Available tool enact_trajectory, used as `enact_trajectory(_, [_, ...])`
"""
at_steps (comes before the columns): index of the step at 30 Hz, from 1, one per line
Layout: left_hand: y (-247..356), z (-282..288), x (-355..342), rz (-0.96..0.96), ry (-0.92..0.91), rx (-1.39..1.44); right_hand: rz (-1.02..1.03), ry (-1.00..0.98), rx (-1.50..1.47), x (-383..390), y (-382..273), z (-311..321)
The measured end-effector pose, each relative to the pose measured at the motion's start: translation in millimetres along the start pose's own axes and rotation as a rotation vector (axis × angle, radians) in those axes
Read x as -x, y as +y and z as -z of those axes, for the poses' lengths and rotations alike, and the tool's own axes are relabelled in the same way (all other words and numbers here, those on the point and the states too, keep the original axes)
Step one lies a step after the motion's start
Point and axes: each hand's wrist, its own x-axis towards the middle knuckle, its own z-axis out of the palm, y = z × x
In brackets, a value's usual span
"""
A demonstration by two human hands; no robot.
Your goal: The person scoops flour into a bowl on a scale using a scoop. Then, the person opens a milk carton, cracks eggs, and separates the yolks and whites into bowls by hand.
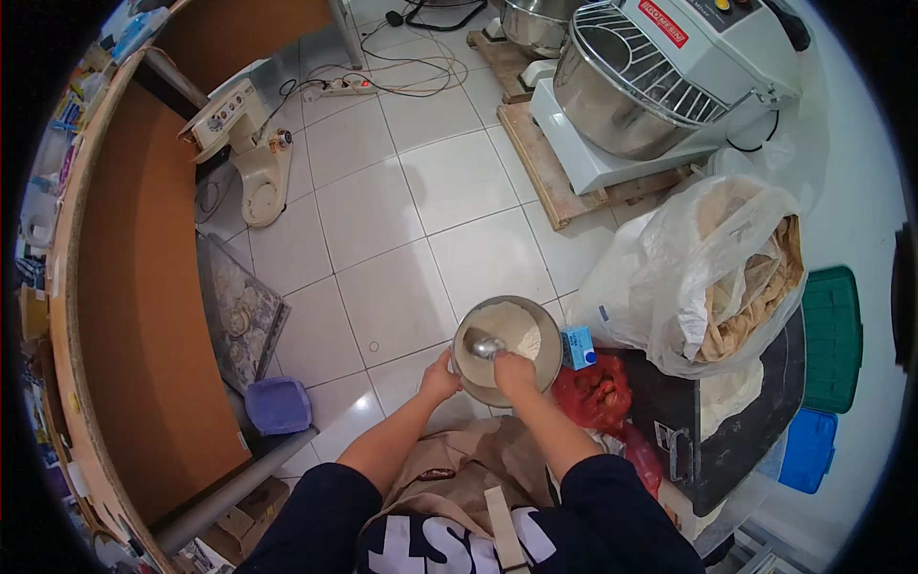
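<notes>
In front of me is a round metal bowl (553,356) with pale flour (524,330) in it. My left hand (440,379) is closed on the bowl's left rim. Over the bowl, my right hand (516,375) grips a metal scoop (487,346), whose rounded end is at the flour. The scoop's handle is hidden in my fist. Close by the bowl's right side stand a blue carton (578,346) and a red plastic bag (595,392).
At right, a large white plastic sack (650,277) stands on a dark lid (746,435) dusted with flour. Beyond it, a big dough mixer (622,105) rests on a wooden pallet (535,163). A cream stand mixer (258,163) and a purple basin (278,405) are beside the wooden counter (143,287) at left.
</notes>
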Motion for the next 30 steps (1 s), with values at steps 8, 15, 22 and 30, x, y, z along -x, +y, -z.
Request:
enact_trajectory(8, [-1.5,9.6,6.8,0.080,-0.016,0.140,0.060,-0.213,0.012,64.1,2.6,39.6])
enact_trajectory(15, [5.0,4.8,5.9,0.007,-0.002,0.048,-0.017,-0.081,-0.004,25.3,24.3,-7.8])
enact_trajectory(22, [-8.4,3.0,3.2,0.057,0.002,0.169,-0.097,0.191,0.051,5.6,44.4,11.0])
enact_trajectory(30, [-0.6,-8.3,0.7,0.039,-0.003,0.263,-0.246,-0.379,-0.633,3.1,60.1,-83.7])
